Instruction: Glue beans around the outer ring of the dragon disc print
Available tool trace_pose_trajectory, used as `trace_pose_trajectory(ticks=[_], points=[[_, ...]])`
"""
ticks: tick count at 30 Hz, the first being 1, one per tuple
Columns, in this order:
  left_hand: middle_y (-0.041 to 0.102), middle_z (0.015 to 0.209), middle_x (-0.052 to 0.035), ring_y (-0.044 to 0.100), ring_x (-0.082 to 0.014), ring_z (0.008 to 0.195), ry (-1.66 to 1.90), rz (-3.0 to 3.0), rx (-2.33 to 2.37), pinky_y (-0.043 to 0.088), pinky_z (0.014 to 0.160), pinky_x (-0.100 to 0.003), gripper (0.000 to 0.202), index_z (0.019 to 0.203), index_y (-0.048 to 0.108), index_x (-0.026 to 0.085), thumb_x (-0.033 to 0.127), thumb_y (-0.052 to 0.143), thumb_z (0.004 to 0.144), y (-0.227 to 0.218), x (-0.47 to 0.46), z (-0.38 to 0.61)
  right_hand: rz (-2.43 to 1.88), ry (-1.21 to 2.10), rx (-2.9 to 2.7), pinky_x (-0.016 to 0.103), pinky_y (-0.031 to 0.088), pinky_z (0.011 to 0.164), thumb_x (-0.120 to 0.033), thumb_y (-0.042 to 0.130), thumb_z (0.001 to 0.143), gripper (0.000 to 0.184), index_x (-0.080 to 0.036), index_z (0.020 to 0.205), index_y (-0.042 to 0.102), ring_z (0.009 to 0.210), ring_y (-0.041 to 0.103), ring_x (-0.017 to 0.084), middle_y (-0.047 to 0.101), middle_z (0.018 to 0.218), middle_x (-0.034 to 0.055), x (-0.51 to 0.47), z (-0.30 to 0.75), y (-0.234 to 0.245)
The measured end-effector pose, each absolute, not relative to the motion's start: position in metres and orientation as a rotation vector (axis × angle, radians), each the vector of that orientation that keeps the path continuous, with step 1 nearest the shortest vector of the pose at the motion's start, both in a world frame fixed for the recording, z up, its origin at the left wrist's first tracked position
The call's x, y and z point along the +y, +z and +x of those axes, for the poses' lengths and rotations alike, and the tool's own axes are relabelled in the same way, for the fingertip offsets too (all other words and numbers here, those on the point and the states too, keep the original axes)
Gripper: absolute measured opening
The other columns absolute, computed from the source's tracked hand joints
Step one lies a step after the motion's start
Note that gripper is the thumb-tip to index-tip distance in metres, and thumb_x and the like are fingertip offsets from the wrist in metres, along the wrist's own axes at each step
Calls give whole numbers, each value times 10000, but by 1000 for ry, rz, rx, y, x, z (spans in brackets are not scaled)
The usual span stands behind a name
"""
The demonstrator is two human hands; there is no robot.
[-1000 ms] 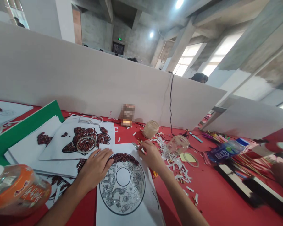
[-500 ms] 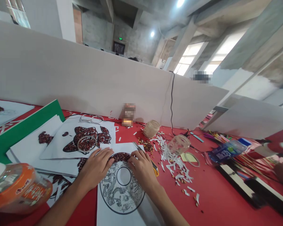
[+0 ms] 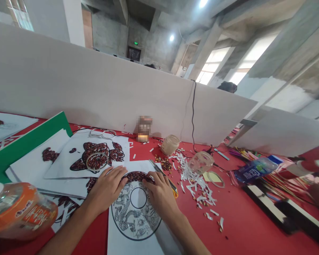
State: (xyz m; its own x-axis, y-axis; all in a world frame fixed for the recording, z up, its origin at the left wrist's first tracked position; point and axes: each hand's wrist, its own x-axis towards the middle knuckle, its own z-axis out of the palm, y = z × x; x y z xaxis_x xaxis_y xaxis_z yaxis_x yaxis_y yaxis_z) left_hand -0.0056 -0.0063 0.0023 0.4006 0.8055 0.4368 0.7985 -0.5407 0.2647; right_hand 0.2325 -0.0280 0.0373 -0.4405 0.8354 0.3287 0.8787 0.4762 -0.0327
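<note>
Sheet (image 3: 138,198) with round dragon print, row of dark beans (image 3: 136,176) along print's upper rim. Left hand (image 3: 107,187) flat on sheet's left edge, fingers open, tips touching beans, holding nothing. Right hand (image 3: 162,194) flat on sheet's right side, released, tips at beans; actual contact too small to tell. Scissors (image 3: 161,172) just right of sheet, bean pile (image 3: 164,163) and paper scraps (image 3: 194,180) beyond.

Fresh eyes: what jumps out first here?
The left hand and right hand rest on a white sheet printed with a black circular dragon design, touching the arc of dark red beans along its far rim. Right of it, white paper scraps litter the red table.
</note>
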Motion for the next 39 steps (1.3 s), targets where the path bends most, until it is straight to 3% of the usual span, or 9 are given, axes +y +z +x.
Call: trace_pose_trajectory(ticks=[6, 12, 20, 23, 28, 34, 39], points=[[657, 1365, -65, 562, -220, 1317, 823, 2623, 1505, 393, 1123, -453, 360, 1327, 575, 200, 325, 368, 1059, 3, -7, -5, -1434, -229, -2527, 405, 426, 978, -169, 577, 976, 219, -271, 1115, 713, 1200, 532, 247, 642, 1285, 48, -24, 236, 41], [662, 1358, -63, 569, -221, 1308, 818, 2635, 1504, 403, 1111, -457, 354, 1322, 575, 202, 316, 367, 1058, 4, -6, -5, -1524, -208, -2535, 444, 391, 1056, -120, 553, 954, 442, -304, 1353, 604, 1316, 465, 268, 550, 1455, 55, -31, 240, 37], [655, 1370, -70, 570, -227, 1310, 802, 2654, 1509, 396, 1117, -461, 366, 1328, 577, 193, 331, 373, 1058, 0, -6, -6, -1531, -62, -2669, 472, 358, 1109, -121, 504, 957, 418, -292, 1311, 645, 1406, 392, 279, 479, 1529, 70, -26, 234, 51], [668, 1353, -69, 594, -230, 1282, 850, 2669, 1499, 408, 1106, -461, 365, 1313, 596, 196, 335, 376, 1057, -3, -5, -6, -1578, 1, -2505, 419, 375, 1090, -99, 475, 948, 442, -305, 1294, 658, 1329, 480, 237, 551, 1460, 51, -15, 252, 59], [678, 1341, -62, 609, -224, 1262, 910, 2674, 1494, 405, 1115, -447, 365, 1316, 604, 206, 349, 399, 1051, -9, -3, -7, -1940, 7, -2170, 272, 448, 922, -148, 381, 999, 379, -229, 1165, 713, 1085, 632, 178, 690, 1201, 67, 26, 299, 74], [672, 1347, -50, 599, -215, 1272, 874, 2651, 1492, 406, 1117, -443, 357, 1318, 598, 220, 341, 393, 1053, -7, -3, -7, -2002, 9, -2300, 256, 414, 832, -216, 521, 947, 209, -232, 918, 727, 1004, 639, 183, 722, 1055, 40, 51, 304, 77], [663, 1362, -59, 580, -218, 1295, 833, 2649, 1510, 394, 1123, -444, 367, 1325, 587, 211, 350, 377, 1058, -4, -4, -7, -2048, 0, -2339, 295, 392, 842, -194, 532, 928, 186, -191, 907, 716, 1013, 645, 223, 720, 1061, 88, 54, 287, 73]])
